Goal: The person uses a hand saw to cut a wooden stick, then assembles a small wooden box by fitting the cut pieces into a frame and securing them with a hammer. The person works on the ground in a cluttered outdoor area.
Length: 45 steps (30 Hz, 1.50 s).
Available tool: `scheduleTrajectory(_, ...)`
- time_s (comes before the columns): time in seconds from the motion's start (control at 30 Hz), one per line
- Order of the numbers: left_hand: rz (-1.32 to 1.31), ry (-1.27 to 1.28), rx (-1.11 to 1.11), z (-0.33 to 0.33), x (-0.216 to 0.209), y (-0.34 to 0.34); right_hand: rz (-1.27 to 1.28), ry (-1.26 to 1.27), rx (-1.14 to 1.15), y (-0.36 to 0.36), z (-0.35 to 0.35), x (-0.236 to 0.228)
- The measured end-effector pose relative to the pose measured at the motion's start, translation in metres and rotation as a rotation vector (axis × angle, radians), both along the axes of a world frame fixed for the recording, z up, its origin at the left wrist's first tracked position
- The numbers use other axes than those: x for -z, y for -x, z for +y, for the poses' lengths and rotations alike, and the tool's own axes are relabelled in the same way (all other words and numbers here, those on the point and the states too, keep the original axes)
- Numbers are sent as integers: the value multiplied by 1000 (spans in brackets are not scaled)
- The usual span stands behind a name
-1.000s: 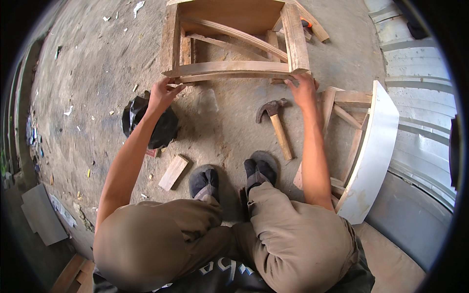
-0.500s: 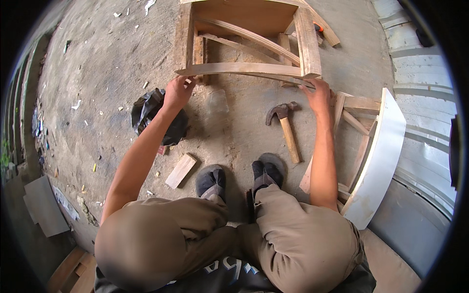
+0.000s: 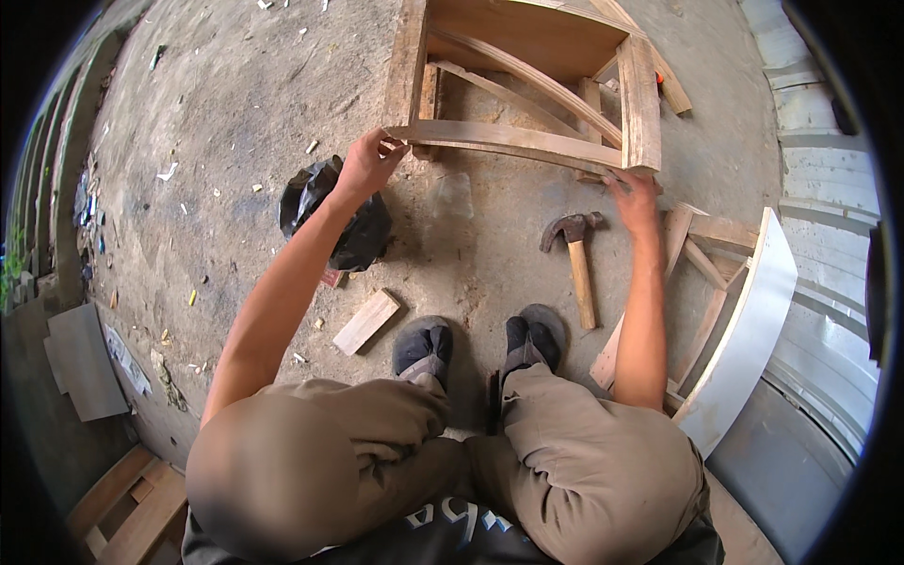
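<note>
A wooden frame [image 3: 640,104] with a brown panel and diagonal braces stands on the concrete ahead of me. Along its near side runs a curved wooden rail [image 3: 499,135], with a thin wooden strip [image 3: 537,152] lying close against its lower edge. My left hand [image 3: 368,162] is closed at the strip's left end, by the frame's near left corner. At the near right corner, my right hand [image 3: 635,200] has its fingers bent around the strip's other end. Both grips are partly hidden by the wood. A claw hammer [image 3: 579,259] with a wooden handle lies below my right hand.
A black plastic bag [image 3: 358,231] sits below my left forearm. A small wood block [image 3: 367,321] lies near my left foot. To the right is another wooden frame with a white curved panel [image 3: 744,330], beside a corrugated metal wall [image 3: 819,245]. Scraps litter the concrete.
The frame and both hands appear farther right in view, as does the ground around them. The strip now sits closer along the rail, and my right hand has shifted under the corner.
</note>
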<state>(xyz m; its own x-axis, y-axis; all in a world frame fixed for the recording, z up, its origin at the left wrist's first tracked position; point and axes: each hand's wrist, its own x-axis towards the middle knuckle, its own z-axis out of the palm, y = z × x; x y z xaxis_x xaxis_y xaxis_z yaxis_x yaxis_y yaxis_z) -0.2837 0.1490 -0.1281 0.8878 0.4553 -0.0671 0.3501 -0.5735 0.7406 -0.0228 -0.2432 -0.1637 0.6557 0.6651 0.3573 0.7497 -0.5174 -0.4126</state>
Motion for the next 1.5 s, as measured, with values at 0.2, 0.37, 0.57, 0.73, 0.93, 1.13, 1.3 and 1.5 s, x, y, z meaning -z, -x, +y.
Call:
scheduleTrajectory(0.2,138,66,168,-14,-62,22,178,-92,-97,13,-3,-25)
scheduleTrajectory(0.37,211,286,-9,-1,-110,55,180,33,-43,41,-5,-12)
scheduleTrajectory(0.57,166,478,-95,13,-148,24,340,-369,362,56,-11,-8)
scheduleTrajectory(0.73,149,716,-348,11,-121,-52,1373,-1117,312,33,48,-118)
scheduleTrajectory(0.93,121,758,-469,-19,-106,-100,1102,-558,448,-11,66,-134)
scheduleTrajectory(1.13,102,753,-260,-38,-107,-127,831,-538,607,13,24,-130)
scheduleTrajectory(1.3,126,809,-108,-38,-95,-163,627,-347,786,23,5,-141)
scheduleTrajectory(1.5,44,798,-103,-19,-61,-179,414,-304,706,114,-4,-172)
